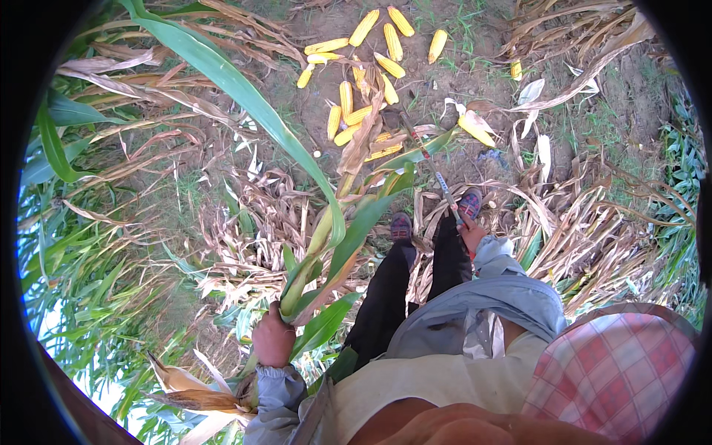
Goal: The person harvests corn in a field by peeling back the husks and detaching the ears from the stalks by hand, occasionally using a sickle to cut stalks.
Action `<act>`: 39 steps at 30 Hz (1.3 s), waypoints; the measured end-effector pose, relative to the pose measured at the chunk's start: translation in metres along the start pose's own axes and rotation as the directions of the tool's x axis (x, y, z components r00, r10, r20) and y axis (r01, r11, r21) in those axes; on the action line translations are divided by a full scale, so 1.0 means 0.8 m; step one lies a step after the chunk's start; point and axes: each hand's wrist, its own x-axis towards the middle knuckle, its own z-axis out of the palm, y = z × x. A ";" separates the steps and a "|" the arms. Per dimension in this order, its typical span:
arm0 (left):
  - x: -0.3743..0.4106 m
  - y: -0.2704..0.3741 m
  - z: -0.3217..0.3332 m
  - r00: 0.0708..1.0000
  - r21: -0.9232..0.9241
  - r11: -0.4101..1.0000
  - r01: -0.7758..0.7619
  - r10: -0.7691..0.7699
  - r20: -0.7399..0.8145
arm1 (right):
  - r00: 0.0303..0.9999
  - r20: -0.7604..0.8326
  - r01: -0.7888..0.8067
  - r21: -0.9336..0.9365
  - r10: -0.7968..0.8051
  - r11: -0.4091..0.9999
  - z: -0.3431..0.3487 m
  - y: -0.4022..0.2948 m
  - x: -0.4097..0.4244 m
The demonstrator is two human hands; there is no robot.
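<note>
My left hand (273, 336) is closed around a green corn stalk (303, 272) at the lower left. The stalk slants up and away, with long green leaves and dry brown ones. Behind my left wrist hangs an ear of corn in dry, parted husk (192, 392). My right hand (471, 236) grips a slim patterned tool handle (442, 183) in front of my right leg. It runs up and left towards a dark end by the ears, too unclear to name. Several husked yellow corn cobs (389, 65) lie on the soil beyond my feet.
Cut dry stalks and leaves (548, 228) litter the ground around my shoes (400, 227). Standing green corn (83, 267) fills the left side. A single cob (476, 131) lies right of the group, beside pale husks (544, 156). Green plants (680, 183) line the right edge.
</note>
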 end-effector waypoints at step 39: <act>-0.019 0.011 0.040 0.999 -0.090 0.995 0.032 -0.033 -0.006 | 0.997 -0.066 0.060 0.429 -0.035 0.901 0.086 -0.093 -0.019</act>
